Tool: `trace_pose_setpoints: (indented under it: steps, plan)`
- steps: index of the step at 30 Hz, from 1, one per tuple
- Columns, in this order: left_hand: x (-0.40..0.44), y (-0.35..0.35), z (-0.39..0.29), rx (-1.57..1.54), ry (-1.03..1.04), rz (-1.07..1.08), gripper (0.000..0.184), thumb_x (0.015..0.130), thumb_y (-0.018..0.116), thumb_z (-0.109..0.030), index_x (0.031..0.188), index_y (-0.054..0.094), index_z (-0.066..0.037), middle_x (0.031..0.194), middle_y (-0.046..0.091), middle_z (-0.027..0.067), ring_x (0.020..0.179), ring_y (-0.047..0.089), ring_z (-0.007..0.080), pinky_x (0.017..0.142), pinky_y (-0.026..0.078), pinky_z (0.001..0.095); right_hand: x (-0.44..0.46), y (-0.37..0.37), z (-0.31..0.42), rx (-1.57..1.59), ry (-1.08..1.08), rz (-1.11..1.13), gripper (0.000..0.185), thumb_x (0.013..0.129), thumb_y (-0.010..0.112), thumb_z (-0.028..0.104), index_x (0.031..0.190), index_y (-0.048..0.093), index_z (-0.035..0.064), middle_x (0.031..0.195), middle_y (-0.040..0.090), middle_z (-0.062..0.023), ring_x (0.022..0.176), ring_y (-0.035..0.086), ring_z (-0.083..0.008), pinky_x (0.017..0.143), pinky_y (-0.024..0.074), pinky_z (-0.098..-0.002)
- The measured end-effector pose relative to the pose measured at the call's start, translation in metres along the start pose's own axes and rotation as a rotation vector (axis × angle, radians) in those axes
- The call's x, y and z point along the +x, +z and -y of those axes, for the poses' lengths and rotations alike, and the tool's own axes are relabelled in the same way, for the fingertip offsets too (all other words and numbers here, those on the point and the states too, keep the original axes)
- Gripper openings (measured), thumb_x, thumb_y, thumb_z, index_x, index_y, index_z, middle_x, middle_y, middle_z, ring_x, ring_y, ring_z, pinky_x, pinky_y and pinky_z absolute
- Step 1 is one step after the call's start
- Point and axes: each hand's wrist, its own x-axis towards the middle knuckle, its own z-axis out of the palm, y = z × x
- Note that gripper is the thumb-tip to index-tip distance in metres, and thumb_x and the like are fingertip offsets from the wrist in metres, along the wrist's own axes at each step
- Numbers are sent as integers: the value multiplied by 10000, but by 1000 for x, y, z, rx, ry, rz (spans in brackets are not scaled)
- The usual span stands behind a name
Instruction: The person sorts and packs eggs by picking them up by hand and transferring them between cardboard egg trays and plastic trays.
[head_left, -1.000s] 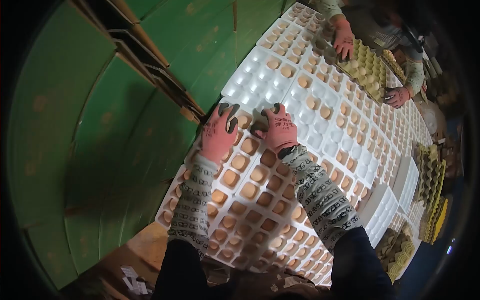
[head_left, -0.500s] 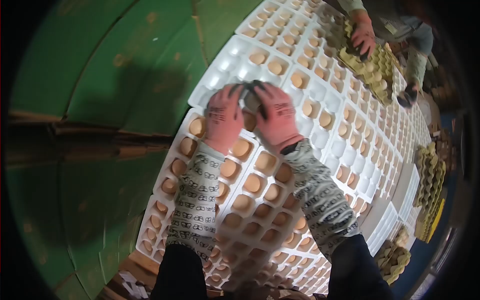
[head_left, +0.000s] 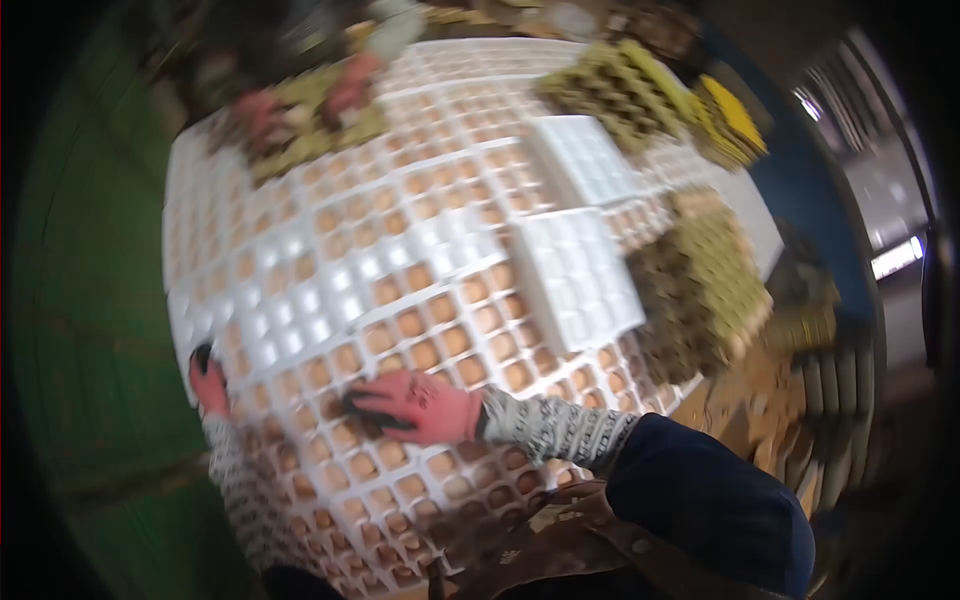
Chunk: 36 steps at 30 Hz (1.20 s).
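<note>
White foam trays with rows of square cups cover the table, most cups holding brown eggs. My right hand, in a pink glove with black fingertips, hovers low over filled cups, its fingers stretched leftward and slightly apart; no egg shows in it. At the left edge of the trays is my left hand, in a matching glove. Blur hides how its fingers are set. Between and beyond my hands lies a band of cups without eggs.
Stacked white trays stand right of centre. Yellowish pulp egg cartons lie at the right, with more cartons behind. Across the table, another person's gloved hands hold a pulp carton. A green wall borders the left.
My view has swung to the right. My hands, close together over a tray before, are now apart, the right one drawn back over filled cups and the left at the tray edge.
</note>
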Motion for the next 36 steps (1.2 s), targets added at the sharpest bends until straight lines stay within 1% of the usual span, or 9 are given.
trace_pose_setpoints:
  steps: [5,10,14,17,21,28,31,34,36]
  plan:
    - [-105,90,-130,42,347,-224,280,910,564,-23,1183,555,40,1151,579,162,1067,569,277,958,454,366,-217,-195,71,-292,672,-239,461,817,692,176,1252,573,78,1251,594,-145,1086,588,-314,930,484,-393]
    - [-306,271,-332,-171,555,564,350,761,618,36,1106,615,-25,1227,526,159,1156,527,316,988,424,380,-360,-386,132,-756,1031,-827,405,816,624,21,1216,601,77,1159,646,-142,1034,643,-255,869,515,-327]
    - [-416,364,-492,123,1161,848,518,728,740,-247,1186,582,-65,1213,516,173,1153,488,360,996,400,456,-411,-484,117,-547,1205,-287,561,766,687,45,1303,527,78,1236,597,-143,1034,622,-296,884,495,-358]
    - [-456,410,-543,410,1153,921,717,663,785,-392,1256,541,-72,1136,558,139,1088,526,329,972,402,437,-454,-486,70,-767,790,148,653,730,733,91,1334,490,141,1262,574,-103,1022,597,-307,840,504,-396]
    - [-459,416,-566,570,976,1077,650,759,733,-341,1281,490,-38,1071,574,136,1045,560,283,984,416,403,-474,-498,43,-754,547,133,612,719,753,164,1286,523,153,1194,597,-76,1008,603,-289,809,503,-385]
    - [-454,423,-552,-653,-134,908,270,852,630,-200,1048,576,-23,1148,564,90,1009,613,219,828,527,357,-488,-502,13,-296,519,-53,494,779,693,145,1252,558,93,1199,597,-102,986,619,-253,828,510,-350]
    - [-479,434,-576,320,688,900,490,764,742,-310,1134,576,-36,1155,594,113,989,613,280,850,497,346,-516,-524,-4,338,665,-499,333,884,539,58,1213,578,23,1184,601,-136,1011,613,-223,884,496,-329]
    - [-509,453,-594,785,595,868,516,662,800,-178,1120,596,-54,1000,633,148,938,638,268,831,504,352,-503,-540,-12,655,499,-467,307,923,502,107,1198,574,-11,1189,607,-126,1026,614,-211,904,492,-328]
    - [-496,449,-586,520,577,900,542,698,779,-186,1176,560,-55,997,632,125,918,636,262,805,509,368,-454,-528,17,129,567,1,340,890,568,194,1210,603,86,1188,615,-105,1021,616,-209,906,487,-337]
